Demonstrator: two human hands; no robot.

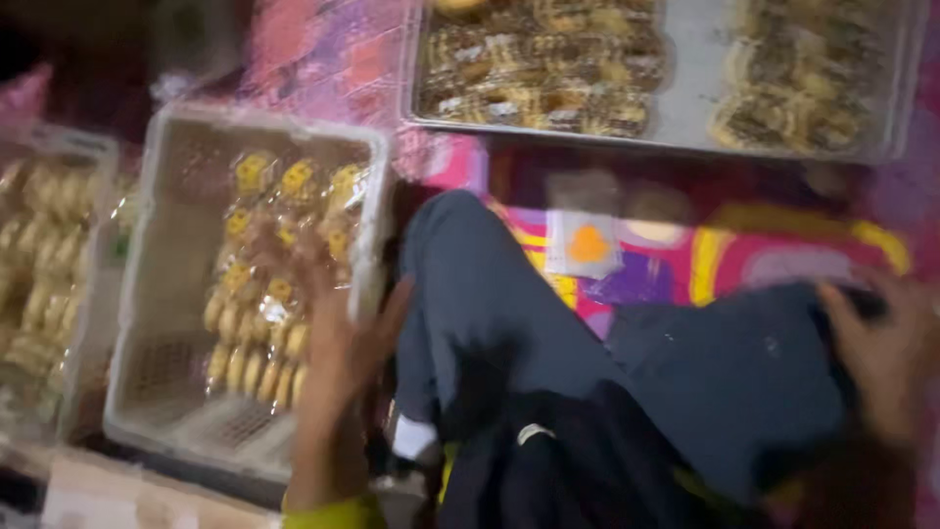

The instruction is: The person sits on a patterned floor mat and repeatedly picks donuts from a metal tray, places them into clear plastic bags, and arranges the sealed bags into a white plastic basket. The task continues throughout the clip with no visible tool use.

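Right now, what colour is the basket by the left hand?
White basket, seen in the head view.

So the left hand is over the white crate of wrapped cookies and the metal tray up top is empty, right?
Not quite. The head view shows the metal tray loaded with baked cookies, not empty. The left hand is indeed over the white crate of wrapped cookies.

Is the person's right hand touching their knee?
Touching. The head view shows the right hand resting flat on the bent knee in dark blue-grey trousers, its fingers curled over the cloth with no gap.
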